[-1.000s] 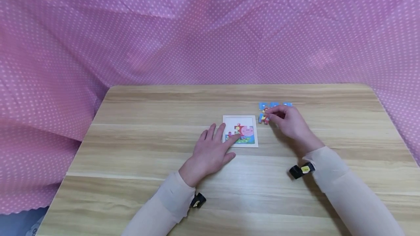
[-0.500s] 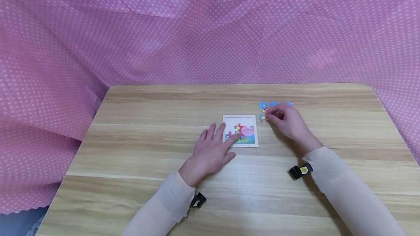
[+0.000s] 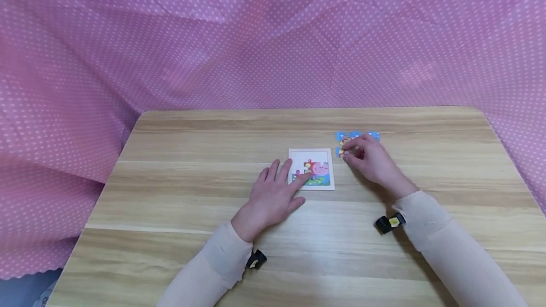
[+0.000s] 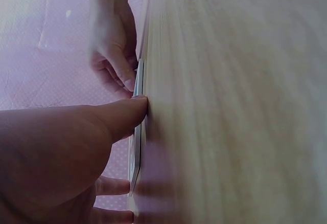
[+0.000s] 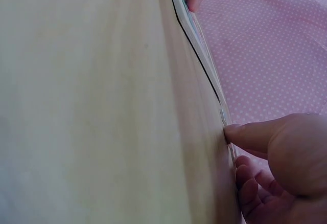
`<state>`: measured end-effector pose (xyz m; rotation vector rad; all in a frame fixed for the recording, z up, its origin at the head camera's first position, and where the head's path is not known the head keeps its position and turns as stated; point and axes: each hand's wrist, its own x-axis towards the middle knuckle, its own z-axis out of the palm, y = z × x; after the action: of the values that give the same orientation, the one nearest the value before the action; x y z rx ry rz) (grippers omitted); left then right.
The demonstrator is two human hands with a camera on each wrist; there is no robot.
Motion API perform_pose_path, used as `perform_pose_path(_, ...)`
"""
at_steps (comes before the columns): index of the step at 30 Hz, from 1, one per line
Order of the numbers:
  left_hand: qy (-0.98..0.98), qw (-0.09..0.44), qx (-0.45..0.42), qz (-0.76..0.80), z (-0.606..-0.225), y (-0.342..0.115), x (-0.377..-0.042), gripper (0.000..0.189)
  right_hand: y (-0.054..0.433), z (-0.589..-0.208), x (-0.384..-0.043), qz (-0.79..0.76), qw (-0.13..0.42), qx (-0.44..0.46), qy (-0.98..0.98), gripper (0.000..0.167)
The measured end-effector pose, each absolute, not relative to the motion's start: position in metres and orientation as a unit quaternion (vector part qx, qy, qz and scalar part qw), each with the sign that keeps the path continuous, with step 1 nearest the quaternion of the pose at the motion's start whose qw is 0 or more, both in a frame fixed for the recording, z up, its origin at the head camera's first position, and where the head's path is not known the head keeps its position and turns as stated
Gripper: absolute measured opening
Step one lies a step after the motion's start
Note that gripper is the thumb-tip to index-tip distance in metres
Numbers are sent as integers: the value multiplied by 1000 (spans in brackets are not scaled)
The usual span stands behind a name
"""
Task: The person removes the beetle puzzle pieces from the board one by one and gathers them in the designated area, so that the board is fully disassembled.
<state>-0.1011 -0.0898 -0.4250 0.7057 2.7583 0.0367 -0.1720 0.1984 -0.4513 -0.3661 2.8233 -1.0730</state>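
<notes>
In the head view my left hand (image 3: 269, 203) lies with fingers spread, its index finger resting on a square white-framed jigsaw puzzle (image 3: 312, 189). The lower part of the frame holds joined pieces with a pink cartoon pig's face (image 3: 320, 168); the white backing (image 3: 300, 156) shows at the top. To the right, my right hand (image 3: 373, 160) pinches a small blue and yellow puzzle piece (image 3: 339, 152) between thumb and fingers, low over the table. The right wrist view shows the thumb (image 5: 245, 134) at the piece's edge (image 5: 223, 115); the fingers hide much of it.
Several blue-edged puzzle pieces (image 3: 355, 134) lie behind the right hand, partly covered by it. The wooden table (image 3: 192, 179) runs back to a pink polka-dot cloth (image 3: 273, 51). Both wrists wear black devices, one (image 3: 389, 223) on the right.
My right hand's fingertips have shifted slightly left and nearer, around the lower-left piece, uncovering more of the blue pieces behind. My left hand keeps its place on the puzzle frame.
</notes>
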Motion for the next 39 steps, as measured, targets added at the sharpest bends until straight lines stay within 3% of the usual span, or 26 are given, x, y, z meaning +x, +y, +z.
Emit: perform_pose_path(39, 957, 144, 248, 50, -421, -96, -102, 58, 196, -444, -170, -361, 50, -118, 924, 23)
